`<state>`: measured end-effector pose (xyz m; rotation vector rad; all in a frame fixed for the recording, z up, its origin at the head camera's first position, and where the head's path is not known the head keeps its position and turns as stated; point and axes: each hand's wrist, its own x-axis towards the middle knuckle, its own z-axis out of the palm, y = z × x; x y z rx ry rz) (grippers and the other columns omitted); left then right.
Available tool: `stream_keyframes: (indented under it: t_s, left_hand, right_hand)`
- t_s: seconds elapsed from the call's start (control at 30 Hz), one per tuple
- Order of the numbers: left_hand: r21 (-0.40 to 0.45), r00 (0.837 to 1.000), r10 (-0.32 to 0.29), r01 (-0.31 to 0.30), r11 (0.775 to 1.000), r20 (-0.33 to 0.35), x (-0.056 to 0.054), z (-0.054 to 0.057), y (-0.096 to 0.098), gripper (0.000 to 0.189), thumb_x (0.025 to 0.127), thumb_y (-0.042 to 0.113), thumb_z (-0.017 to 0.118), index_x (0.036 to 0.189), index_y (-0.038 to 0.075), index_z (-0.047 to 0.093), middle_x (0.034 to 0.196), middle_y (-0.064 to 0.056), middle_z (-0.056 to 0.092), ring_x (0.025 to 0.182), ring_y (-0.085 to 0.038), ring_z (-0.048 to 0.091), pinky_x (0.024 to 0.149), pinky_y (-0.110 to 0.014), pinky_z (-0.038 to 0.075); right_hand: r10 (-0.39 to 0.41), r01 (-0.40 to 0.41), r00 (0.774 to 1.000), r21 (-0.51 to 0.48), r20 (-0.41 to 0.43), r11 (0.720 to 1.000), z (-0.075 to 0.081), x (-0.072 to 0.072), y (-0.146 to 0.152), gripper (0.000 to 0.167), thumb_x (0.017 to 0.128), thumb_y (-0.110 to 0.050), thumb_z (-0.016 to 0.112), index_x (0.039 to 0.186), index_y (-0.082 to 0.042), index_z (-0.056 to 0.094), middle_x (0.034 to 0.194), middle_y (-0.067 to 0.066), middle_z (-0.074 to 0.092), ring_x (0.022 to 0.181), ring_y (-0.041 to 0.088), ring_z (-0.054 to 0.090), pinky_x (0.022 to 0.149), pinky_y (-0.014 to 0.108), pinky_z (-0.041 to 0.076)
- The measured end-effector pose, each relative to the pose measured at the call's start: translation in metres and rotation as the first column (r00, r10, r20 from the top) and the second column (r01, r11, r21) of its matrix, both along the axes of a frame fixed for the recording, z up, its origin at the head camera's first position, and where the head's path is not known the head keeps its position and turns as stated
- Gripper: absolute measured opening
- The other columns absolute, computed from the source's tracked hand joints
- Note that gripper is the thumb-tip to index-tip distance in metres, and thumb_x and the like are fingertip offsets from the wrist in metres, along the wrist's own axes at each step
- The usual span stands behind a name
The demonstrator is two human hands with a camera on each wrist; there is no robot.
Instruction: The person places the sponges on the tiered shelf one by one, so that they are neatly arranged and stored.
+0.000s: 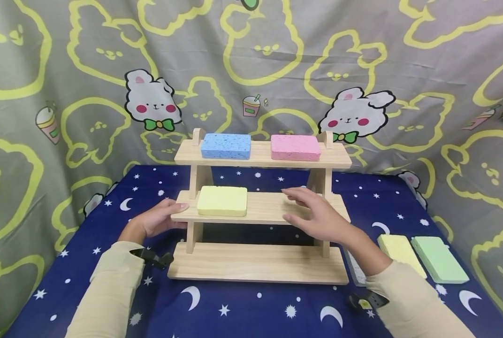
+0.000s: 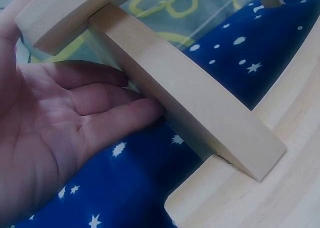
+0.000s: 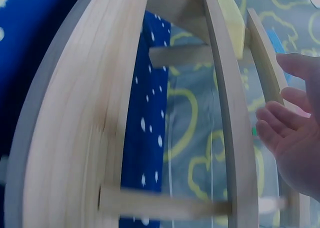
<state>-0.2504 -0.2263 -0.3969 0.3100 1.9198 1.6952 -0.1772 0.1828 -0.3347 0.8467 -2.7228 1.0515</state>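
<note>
A three-tier wooden display shelf (image 1: pixel 257 263) stands on the table. My left hand (image 1: pixel 158 220) grips the left end of its middle tier, thumb on top; in the left wrist view the fingers (image 2: pixel 120 115) lie against the slanted side support (image 2: pixel 190 93). Over the right part of that tier is my right hand (image 1: pixel 321 213), fingers loosely spread and holding nothing. A yellow sponge (image 1: pixel 222 201) rests on the tier's left half. On the top tier sit a blue sponge (image 1: pixel 226 146) at left and a pink sponge (image 1: pixel 295 148) at right.
Right of the shelf, a second yellow sponge (image 1: pixel 400 253) and a green sponge (image 1: pixel 439 259) lie on the dark blue star-patterned cloth (image 1: pixel 234 310). A greyish block (image 1: pixel 356 270) is partly hidden by my right forearm. A patterned curtain (image 1: pixel 251 61) hangs behind.
</note>
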Motion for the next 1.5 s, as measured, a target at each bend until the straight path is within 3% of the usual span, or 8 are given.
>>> stream_keyframes:
  t_s: [0.27,0.53,0.7,0.9,1.03,1.17,1.27,1.5]
  left_hand:
    - [0.018,1.000,-0.007,0.007,1.000,-0.005,-0.001,0.000,0.000,0.056,0.094,0.027,0.052,0.126,-0.016,0.037,0.108,-0.010,0.060,0.102,-0.021,0.061,0.096,-0.049,0.046]
    - [0.029,1.000,-0.025,0.025,0.999,-0.004,-0.001,-0.002,-0.001,0.058,0.094,0.029,0.052,0.128,-0.016,0.037,0.108,-0.008,0.062,0.102,-0.020,0.061,0.095,-0.047,0.046]
    - [0.041,0.999,-0.036,0.036,0.999,-0.006,-0.001,-0.003,-0.002,0.054,0.095,0.027,0.050,0.127,-0.015,0.039,0.106,-0.006,0.063,0.102,-0.020,0.061,0.094,-0.045,0.048]
    - [0.020,1.000,-0.019,0.019,1.000,0.003,0.000,0.000,0.000,0.058,0.094,0.027,0.052,0.129,-0.016,0.034,0.108,-0.009,0.060,0.102,-0.021,0.061,0.095,-0.047,0.047]
    - [0.016,1.000,-0.019,0.019,1.000,0.000,-0.001,-0.001,0.000,0.058,0.094,0.028,0.052,0.129,-0.016,0.036,0.108,-0.009,0.060,0.102,-0.021,0.061,0.095,-0.047,0.046]
    - [0.018,1.000,-0.013,0.014,1.000,-0.008,-0.001,-0.003,0.000,0.053,0.094,0.027,0.051,0.126,-0.014,0.039,0.106,-0.007,0.061,0.101,-0.020,0.061,0.094,-0.046,0.048]
    - [0.020,1.000,0.000,0.000,1.000,-0.009,-0.001,-0.003,-0.001,0.047,0.094,0.026,0.051,0.122,-0.011,0.043,0.105,-0.006,0.062,0.100,-0.020,0.061,0.093,-0.044,0.049]
    - [0.031,1.000,-0.005,0.005,1.000,-0.006,0.000,-0.001,0.000,0.046,0.094,0.025,0.051,0.121,-0.011,0.043,0.104,-0.006,0.061,0.100,-0.019,0.061,0.093,-0.044,0.049]
  right_hand:
    - [-0.138,0.138,0.990,-0.024,0.007,0.990,-0.004,0.018,0.048,0.052,0.089,-0.020,0.065,0.136,-0.006,0.048,0.131,0.015,0.053,0.119,0.030,0.053,0.097,0.042,0.044]
    - [-0.278,0.278,0.960,0.022,-0.008,0.960,-0.002,0.037,0.085,0.054,0.091,-0.025,0.063,0.137,-0.004,0.045,0.131,0.017,0.051,0.118,0.035,0.052,0.095,0.038,0.044]
    - [-0.351,0.350,0.936,0.028,0.021,0.936,-0.003,0.046,0.107,0.057,0.091,-0.027,0.062,0.140,-0.005,0.042,0.132,0.019,0.051,0.118,0.037,0.052,0.090,0.008,0.041]
    - [-0.419,0.421,0.906,-0.012,0.058,0.907,-0.015,0.052,0.141,0.058,0.092,-0.026,0.060,0.141,-0.004,0.039,0.129,0.023,0.053,0.104,-0.017,0.047,0.077,-0.001,0.039]
    - [-0.465,0.467,0.882,-0.016,0.077,0.884,-0.022,0.056,0.162,0.057,0.094,-0.027,0.058,0.140,-0.001,0.039,0.129,0.025,0.052,0.097,-0.025,0.039,0.073,0.000,0.040]
    - [-0.508,0.512,0.857,-0.029,0.089,0.859,-0.027,0.061,0.179,0.056,0.094,-0.027,0.057,0.139,0.001,0.040,0.123,-0.003,0.055,0.095,-0.026,0.040,0.072,0.000,0.038]
    - [-0.538,0.543,0.838,-0.034,0.096,0.839,-0.030,0.064,0.191,0.056,0.093,-0.028,0.059,0.138,0.002,0.041,0.111,-0.029,0.045,0.092,-0.027,0.040,0.070,0.000,0.038]
    - [-0.621,0.625,0.778,-0.022,0.097,0.780,-0.042,0.073,0.216,0.057,0.092,-0.029,0.060,0.134,0.005,0.044,0.097,-0.041,0.039,0.084,-0.028,0.038,0.064,0.002,0.036]
